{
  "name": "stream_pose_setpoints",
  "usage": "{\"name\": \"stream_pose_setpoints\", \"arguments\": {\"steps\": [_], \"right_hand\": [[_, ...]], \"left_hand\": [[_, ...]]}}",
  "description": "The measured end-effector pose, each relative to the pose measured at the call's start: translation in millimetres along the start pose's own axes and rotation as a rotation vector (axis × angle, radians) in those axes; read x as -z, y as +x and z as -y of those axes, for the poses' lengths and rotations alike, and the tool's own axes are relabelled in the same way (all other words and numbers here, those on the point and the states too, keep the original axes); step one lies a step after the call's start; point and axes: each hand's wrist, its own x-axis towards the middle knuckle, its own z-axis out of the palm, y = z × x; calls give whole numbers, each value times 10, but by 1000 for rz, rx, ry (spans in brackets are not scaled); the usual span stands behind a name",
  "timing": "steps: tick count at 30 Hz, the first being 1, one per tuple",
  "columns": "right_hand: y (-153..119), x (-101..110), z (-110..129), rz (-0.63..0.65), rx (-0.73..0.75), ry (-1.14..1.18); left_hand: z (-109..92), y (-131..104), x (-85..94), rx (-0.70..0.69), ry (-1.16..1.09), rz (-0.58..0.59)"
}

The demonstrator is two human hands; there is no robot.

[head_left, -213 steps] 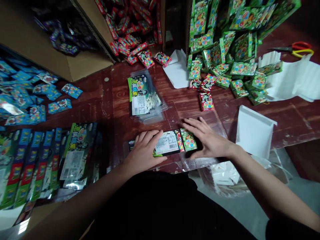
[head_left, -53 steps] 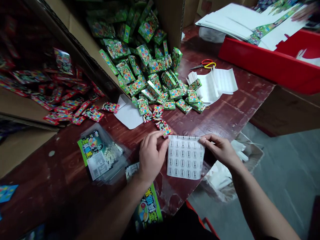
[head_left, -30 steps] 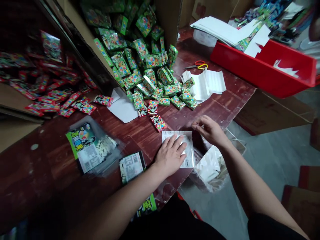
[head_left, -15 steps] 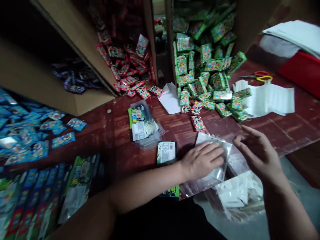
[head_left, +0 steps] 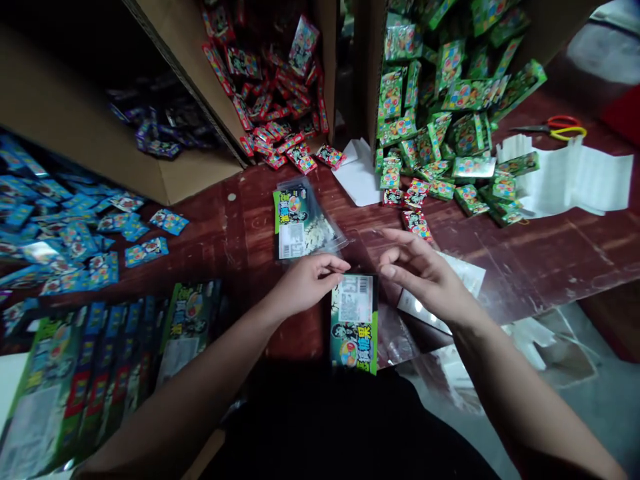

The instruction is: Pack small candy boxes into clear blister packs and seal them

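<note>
My left hand is closed in a loose pinch at the top left corner of a green and black printed card pack; anything between its fingertips is too small to make out. Across from it, my right hand has its fingers apart and slightly curled, just right of the pack's top edge, and nothing shows in it. Under and beside the right hand lie clear plastic sleeves. Behind my left hand is a stack of clear sleeves with a printed card.
Cardboard boxes spill red packets and green packets at the back. Blue packets lie at the left, above a row of packed cards. White paper and scissors are at the right.
Both hands have moved left, to the printed pack's top end. My left hand has left the clear sleeves and uncovered the pack. The view has shifted.
</note>
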Motion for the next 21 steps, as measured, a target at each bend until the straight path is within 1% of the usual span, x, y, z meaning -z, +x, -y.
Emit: {"name": "stream_pose_setpoints", "arguments": {"steps": [2,4,6,8,9,10,13,14,15,17,19,21], "right_hand": [[34,-92,-20,63,-35,18],[41,-153,-36,93,-53,10],[21,-151,-33,76,-51,-23],[-24,-30,-18,7,-33,-85],[-59,89,-12,-61,-15,-129],[-104,248,-13,-158,11,-186],[-304,879,-74,-492,88,-454],[-383,1092,-118,-544,76,-571],[-458,1281,-174,-552,38,-679],[-568,1553,-312,-479,-48,-842],[-599,1678,-460,-385,-76,-919],[-563,1706,-585,-322,-59,-919]], "left_hand": [[-26,-24,-34,10,-97,-14],[-31,-33,-62,3,-118,-28],[-16,-40,-75,-12,-106,-24],[14,-54,-72,-27,-76,-12],[33,-63,-66,-38,-53,-7],[52,-70,-59,-54,-25,-3],[78,-50,-58,-140,114,-11],[64,-19,-79,-171,162,-9],[35,26,-119,-201,202,3],[-68,163,-261,-260,243,70],[-201,352,-479,-331,257,192],[-321,565,-730,-385,287,329]]}}
